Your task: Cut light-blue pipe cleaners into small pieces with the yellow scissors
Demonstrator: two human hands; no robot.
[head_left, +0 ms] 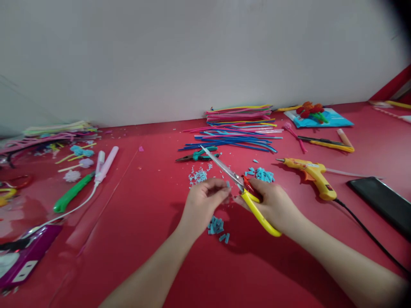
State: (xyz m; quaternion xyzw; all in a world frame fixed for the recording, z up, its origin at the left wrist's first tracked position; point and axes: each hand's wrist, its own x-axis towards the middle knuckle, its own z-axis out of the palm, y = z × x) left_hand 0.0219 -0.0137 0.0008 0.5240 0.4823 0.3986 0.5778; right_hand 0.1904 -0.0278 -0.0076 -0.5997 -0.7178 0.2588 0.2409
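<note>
Scissors (pixel 236 177) sit in your right hand (pixel 275 205), its fingers curled around them, beside your left hand (pixel 205 203), which pinches a small blue piece (pixel 228 185) above the red table (pixel 135 265).

Two hands (pixel 205 203) (pixel 272 205), one glue gun (pixel 313 173)

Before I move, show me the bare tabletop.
The red table is bare between the green handle and left hand, and between the forearms, nearer than the blue pieces. Crowded: around the pliers, scissors and glue gun.
</note>
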